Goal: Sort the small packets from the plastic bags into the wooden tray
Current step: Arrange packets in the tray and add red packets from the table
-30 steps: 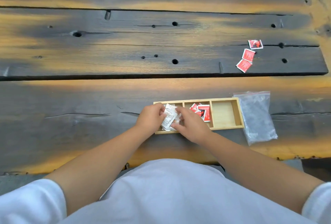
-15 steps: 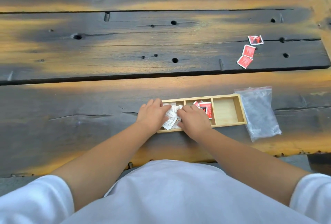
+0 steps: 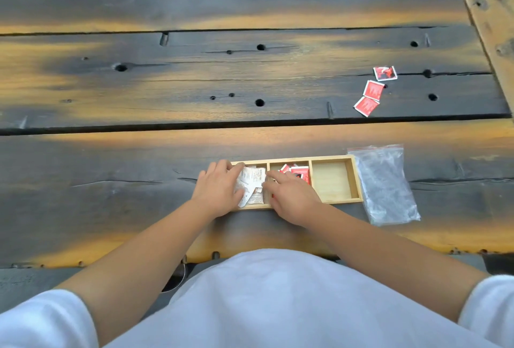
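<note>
While both hands press white packets (image 3: pixel 251 183) into the left compartment of the wooden tray (image 3: pixel 354 178), three red packets (image 3: pixel 374 91) lie loose on the bench (image 3: pixel 139 180), well beyond the tray's right end and nearer the right hand (image 3: pixel 292 197). The left hand (image 3: pixel 219 189) rests flat with fingers spread on the white pile; the right hand's fingers touch its edge, gripping nothing visible. The tray's long axis runs left to right. Half a second earlier, the hands were bunched closer over the packets.
</note>
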`<state>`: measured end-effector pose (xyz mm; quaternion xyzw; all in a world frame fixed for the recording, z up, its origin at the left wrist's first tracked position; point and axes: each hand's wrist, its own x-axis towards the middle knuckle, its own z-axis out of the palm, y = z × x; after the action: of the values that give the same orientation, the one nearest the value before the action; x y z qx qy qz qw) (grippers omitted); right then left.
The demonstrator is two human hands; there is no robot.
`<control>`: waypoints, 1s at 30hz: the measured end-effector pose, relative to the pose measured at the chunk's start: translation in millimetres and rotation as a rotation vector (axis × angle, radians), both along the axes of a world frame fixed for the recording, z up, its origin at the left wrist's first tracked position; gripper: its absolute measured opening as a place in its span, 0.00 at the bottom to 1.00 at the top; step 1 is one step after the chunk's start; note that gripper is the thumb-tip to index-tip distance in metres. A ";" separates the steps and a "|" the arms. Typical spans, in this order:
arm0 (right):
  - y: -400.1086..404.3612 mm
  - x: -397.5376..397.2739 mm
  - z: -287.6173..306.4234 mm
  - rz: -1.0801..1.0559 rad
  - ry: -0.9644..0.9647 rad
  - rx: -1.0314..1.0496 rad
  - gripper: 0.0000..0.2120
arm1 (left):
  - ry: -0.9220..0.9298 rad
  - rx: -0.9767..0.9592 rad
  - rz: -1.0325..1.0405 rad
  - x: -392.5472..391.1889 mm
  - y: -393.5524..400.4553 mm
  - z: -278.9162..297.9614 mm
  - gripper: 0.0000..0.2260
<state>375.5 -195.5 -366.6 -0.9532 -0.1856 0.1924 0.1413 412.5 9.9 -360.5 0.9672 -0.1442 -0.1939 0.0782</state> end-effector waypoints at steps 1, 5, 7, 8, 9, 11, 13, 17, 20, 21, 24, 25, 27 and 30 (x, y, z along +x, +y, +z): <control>-6.2 -0.2 1.1 -0.015 0.007 0.010 0.15 | -0.006 -0.005 0.021 -0.5 -2.6 2.5 0.27; -38.5 3.3 5.7 -0.095 0.018 0.024 0.20 | -0.030 -0.017 0.049 3.9 -24.3 12.2 0.27; -56.3 6.7 8.9 -0.151 0.005 0.016 0.22 | -0.041 -0.040 0.037 9.1 -42.1 16.6 0.27; -65.3 8.5 10.6 -0.183 -0.003 0.010 0.23 | -0.043 -0.054 0.026 12.5 -52.5 18.2 0.27; -74.1 10.3 11.8 -0.213 -0.010 0.004 0.23 | -0.043 -0.066 0.014 16.0 -63.6 19.8 0.28; -92.8 13.4 13.8 -0.262 -0.019 -0.001 0.24 | -0.041 -0.084 -0.012 23.2 -87.2 21.8 0.29; -112.0 16.3 15.6 -0.302 -0.022 0.000 0.24 | -0.039 -0.100 -0.043 30.8 -111.4 23.2 0.30; -152.1 23.8 17.9 -0.384 -0.046 0.012 0.24 | -0.024 -0.130 -0.108 48.4 -158.9 21.5 0.32; -184.0 32.4 18.3 -0.458 -0.055 0.028 0.24 | -0.009 -0.141 -0.151 65.6 -193.1 15.7 0.33; -194.5 36.0 18.9 -0.482 -0.052 0.033 0.24 | -0.004 -0.141 -0.168 71.7 -204.4 13.4 0.33; -224.6 50.8 18.9 -0.543 -0.050 0.051 0.24 | 0.001 -0.120 -0.222 89.9 -237.7 5.9 0.32; -234.1 57.0 18.5 -0.555 -0.052 0.054 0.24 | 0.000 -0.113 -0.238 96.3 -248.8 3.3 0.32; -252.1 71.0 17.6 -0.566 -0.045 0.060 0.25 | 0.005 -0.101 -0.267 111.0 -269.9 -2.2 0.32; -278.5 98.9 14.5 -0.568 -0.042 0.040 0.25 | 0.067 -0.090 -0.317 137.1 -300.1 -10.0 0.33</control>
<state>474.4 -474.0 -352.1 -0.9679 0.0821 0.1217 0.2042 549.6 -290.2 -370.5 0.9209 -0.3007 -0.2292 0.0944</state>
